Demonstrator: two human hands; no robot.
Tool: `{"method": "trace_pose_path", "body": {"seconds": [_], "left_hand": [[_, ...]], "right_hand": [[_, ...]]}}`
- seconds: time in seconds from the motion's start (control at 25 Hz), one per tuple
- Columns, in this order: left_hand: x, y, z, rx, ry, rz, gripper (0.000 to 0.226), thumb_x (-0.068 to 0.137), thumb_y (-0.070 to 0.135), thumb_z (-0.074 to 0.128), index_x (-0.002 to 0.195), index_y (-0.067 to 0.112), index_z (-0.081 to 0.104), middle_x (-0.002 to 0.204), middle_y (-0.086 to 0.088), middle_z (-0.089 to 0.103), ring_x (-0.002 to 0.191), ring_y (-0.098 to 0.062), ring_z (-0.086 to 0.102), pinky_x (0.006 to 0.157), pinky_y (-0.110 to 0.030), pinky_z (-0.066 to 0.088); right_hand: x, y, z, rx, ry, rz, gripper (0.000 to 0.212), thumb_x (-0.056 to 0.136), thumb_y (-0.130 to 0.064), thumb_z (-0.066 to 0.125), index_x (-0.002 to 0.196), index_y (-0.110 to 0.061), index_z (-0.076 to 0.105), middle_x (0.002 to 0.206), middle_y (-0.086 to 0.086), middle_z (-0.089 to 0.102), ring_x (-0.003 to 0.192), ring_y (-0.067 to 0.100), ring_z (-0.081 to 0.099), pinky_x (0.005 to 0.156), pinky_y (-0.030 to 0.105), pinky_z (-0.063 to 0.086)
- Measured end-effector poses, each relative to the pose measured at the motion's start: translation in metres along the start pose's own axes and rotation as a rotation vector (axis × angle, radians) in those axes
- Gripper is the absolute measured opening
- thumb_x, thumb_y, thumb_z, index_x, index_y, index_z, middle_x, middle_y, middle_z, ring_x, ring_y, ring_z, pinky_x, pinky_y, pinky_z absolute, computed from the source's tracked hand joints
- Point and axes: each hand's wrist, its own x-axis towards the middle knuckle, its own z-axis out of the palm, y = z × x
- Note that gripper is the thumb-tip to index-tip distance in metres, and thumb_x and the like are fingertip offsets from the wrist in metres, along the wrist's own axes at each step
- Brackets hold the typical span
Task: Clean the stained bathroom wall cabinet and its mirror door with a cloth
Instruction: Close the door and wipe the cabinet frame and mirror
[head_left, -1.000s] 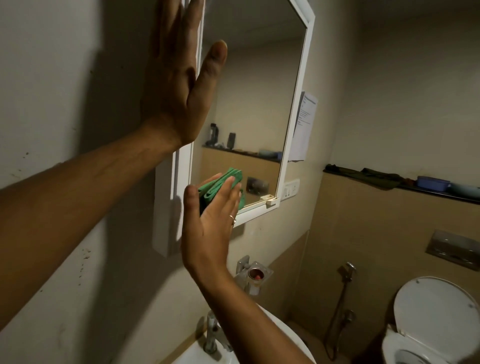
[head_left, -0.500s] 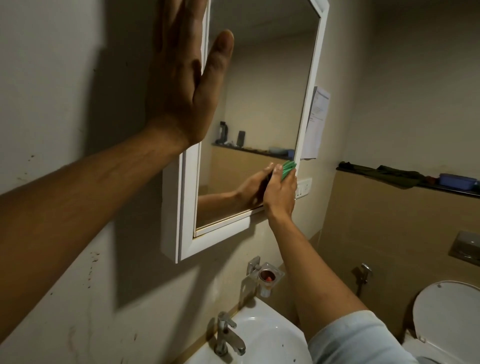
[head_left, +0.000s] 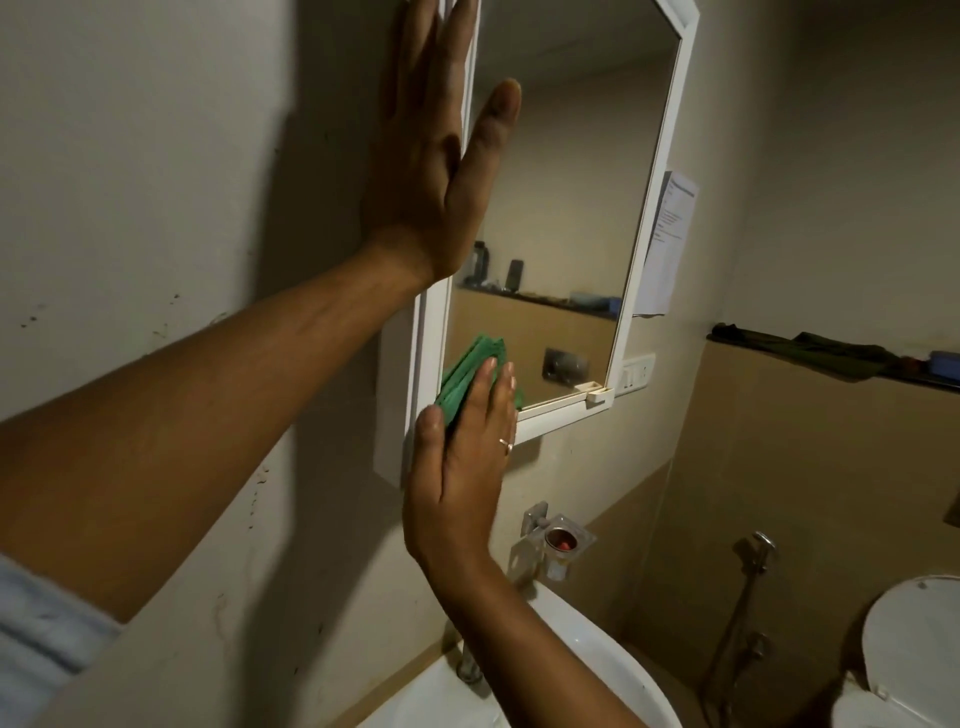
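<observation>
A white wall cabinet (head_left: 390, 395) hangs on the beige wall, its mirror door (head_left: 566, 218) framed in white. My left hand (head_left: 431, 156) lies flat and open against the door's left frame edge, fingers pointing up. My right hand (head_left: 462, 457) presses a folded green cloth (head_left: 467, 374) against the mirror's lower left corner, palm flat over it. Part of the cloth is hidden under my fingers.
A white sink (head_left: 587, 670) with a tap sits below the cabinet. A metal holder (head_left: 561, 543) is fixed to the wall. A paper notice (head_left: 667, 244), a switch plate (head_left: 636, 371), a shelf with dark cloth (head_left: 810, 351), a spray hose (head_left: 748, 582) and a toilet (head_left: 914, 644) stand to the right.
My right hand has swept the green cloth from the mirror's lower right corner back to its lower left corner. My left hand has stayed on the frame.
</observation>
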Motion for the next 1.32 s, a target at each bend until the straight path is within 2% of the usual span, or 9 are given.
{"method": "trace_pose_path", "body": {"seconds": [0.12,0.28,0.4,0.52,0.64,0.8,0.96,1.16,1.32], "left_hand": [[0.0,0.007,-0.006,-0.017,-0.07,-0.028,0.085,0.102,0.062,0.022,0.157,-0.002,0.027,0.165,-0.027,0.018,0.155,-0.041,0.014,0.127,-0.041,0.016],[0.001,0.0,-0.018,-0.009,-0.205,-0.041,0.088,0.101,0.063,0.021,0.158,-0.004,0.018,0.167,-0.026,0.011,0.157,-0.039,0.008,0.128,-0.046,0.013],[0.006,-0.001,-0.025,-0.04,-0.251,-0.024,0.088,0.103,0.063,0.023,0.159,-0.003,0.015,0.168,-0.026,0.005,0.157,-0.038,0.005,0.127,-0.051,0.013],[0.006,0.004,-0.027,-0.072,-0.283,-0.096,0.074,0.107,0.05,0.029,0.161,0.002,0.013,0.169,-0.022,-0.001,0.158,-0.033,0.0,0.128,-0.048,0.01],[0.01,0.016,-0.034,-0.203,-0.331,-0.219,0.073,0.104,0.047,0.027,0.163,0.009,0.007,0.172,-0.011,-0.003,0.159,-0.022,-0.002,0.129,-0.043,0.008],[0.017,0.031,-0.053,-0.471,-0.362,-0.396,0.072,0.102,0.047,0.027,0.164,0.018,0.004,0.172,0.002,0.007,0.155,-0.005,0.012,0.116,-0.007,0.019],[0.032,0.041,-0.067,-0.495,-0.317,-0.495,0.058,0.11,0.045,0.023,0.163,0.025,0.013,0.168,0.007,0.023,0.147,0.003,0.025,0.095,0.008,0.027],[0.057,0.047,-0.075,-0.265,-0.217,-0.457,0.057,0.107,0.052,0.024,0.156,0.025,0.034,0.149,0.003,0.052,0.132,-0.008,0.049,0.09,-0.005,0.037],[0.099,0.06,-0.074,-0.081,-0.176,-0.298,0.039,0.108,0.038,0.045,0.142,0.021,0.052,0.13,0.008,0.058,0.115,-0.005,0.054,0.089,-0.011,0.045]], "right_hand": [[0.0,0.047,-0.02,-0.11,-0.054,-0.21,0.063,0.107,-0.044,0.034,0.162,-0.037,0.007,0.171,-0.011,0.01,0.157,0.012,0.008,0.126,0.05,0.021],[0.049,0.101,-0.041,-0.157,0.072,0.16,0.053,0.106,-0.046,0.039,0.157,-0.031,0.037,0.154,-0.002,0.041,0.136,0.018,0.041,0.11,0.053,0.045],[0.034,0.074,-0.031,-0.202,0.16,0.176,0.044,0.106,-0.04,0.048,0.145,-0.022,0.056,0.129,-0.001,0.049,0.116,0.013,0.044,0.101,0.045,0.05],[-0.001,0.038,-0.021,-0.022,0.136,0.079,0.038,0.103,-0.033,0.054,0.137,-0.018,0.062,0.117,-0.009,0.051,0.104,0.003,0.048,0.085,0.02,0.054],[-0.032,0.012,-0.013,0.1,0.07,-0.044,0.041,0.102,-0.036,0.054,0.139,-0.02,0.061,0.118,-0.013,0.052,0.108,0.007,0.054,0.085,0.02,0.057],[-0.004,-0.012,-0.014,0.285,0.081,-0.113,0.03,0.102,-0.023,0.058,0.131,-0.017,0.066,0.109,-0.017,0.05,0.102,0.01,0.057,0.08,0.03,0.059],[0.076,-0.061,-0.023,0.279,0.164,-0.215,0.026,0.101,-0.018,0.061,0.127,-0.016,0.067,0.102,-0.013,0.05,0.091,0.003,0.053,0.074,0.019,0.053],[0.186,-0.141,-0.054,0.255,0.214,-0.267,0.019,0.1,-0.016,0.061,0.116,-0.014,0.071,0.098,-0.004,0.056,0.082,0.003,0.054,0.073,0.013,0.044],[0.236,-0.164,-0.107,0.638,-0.125,-0.06,0.014,0.103,-0.027,0.059,0.108,-0.019,0.069,0.104,0.007,0.068,0.096,0.023,0.068,0.074,0.031,0.061]]}}
